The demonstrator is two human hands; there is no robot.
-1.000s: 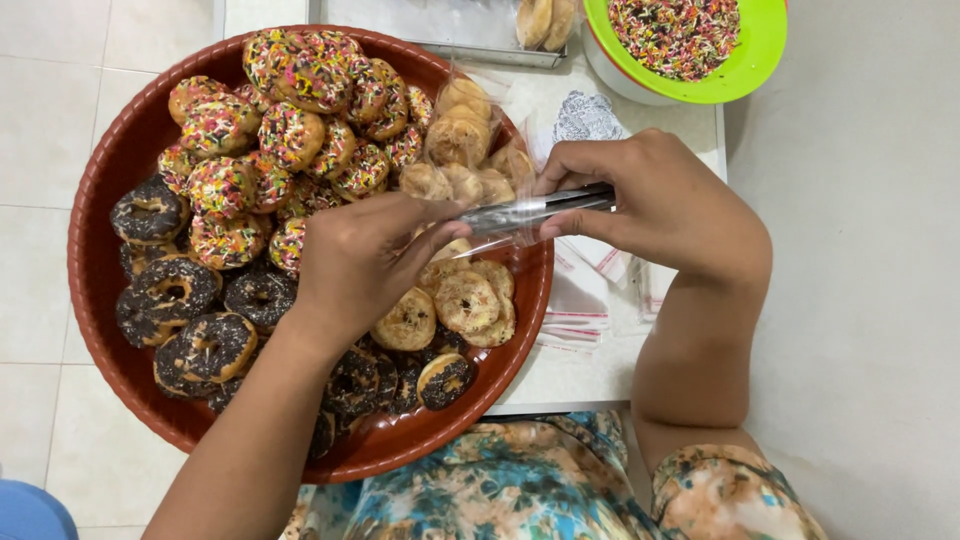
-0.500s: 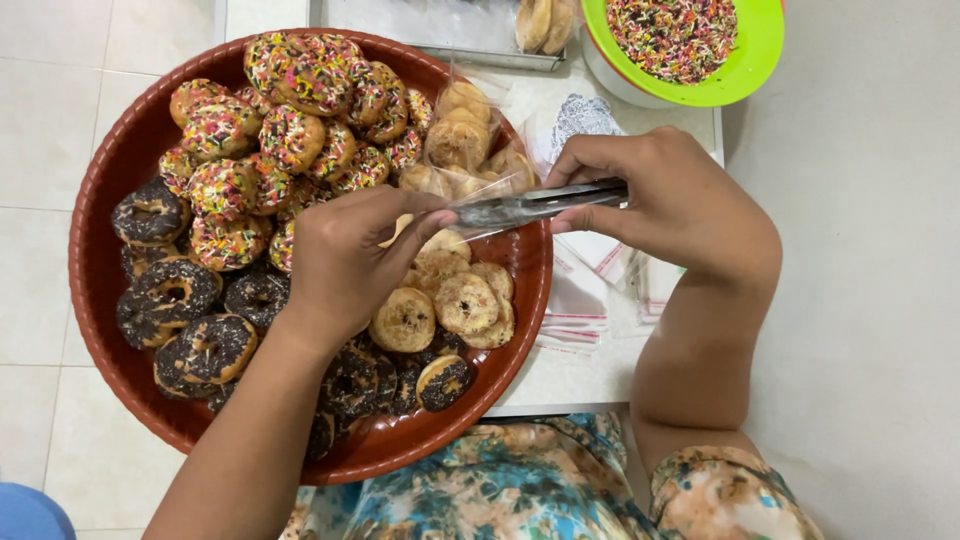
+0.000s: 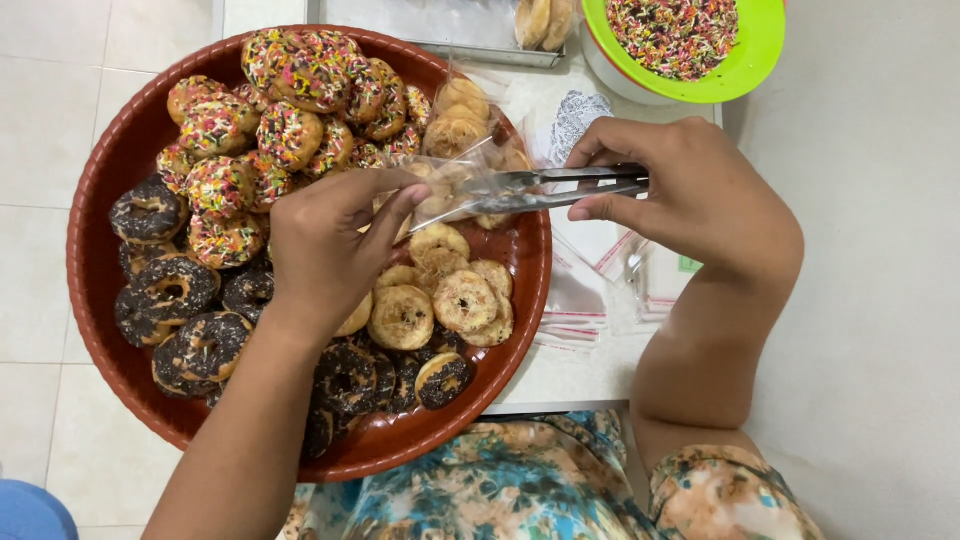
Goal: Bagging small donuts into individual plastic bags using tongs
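R hand [image 3: 690, 205] w/ tongs [image 3: 545, 188], L hand [image 3: 335, 245] on clear bag [image 3: 470, 150]

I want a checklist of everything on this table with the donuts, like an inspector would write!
Surface: white table, mostly covered.
Job's things: red tray of sprinkled donuts, chocolate donuts and plain donuts; metal tongs; clear bag holding plain donuts.
Clutter: spare clear bags, green bowl of sprinkles, metal pan.
Grippers: left hand at the bag's mouth; right hand grips the tongs.
Cables: nothing seen.
Surroundings: pale tiled floor.
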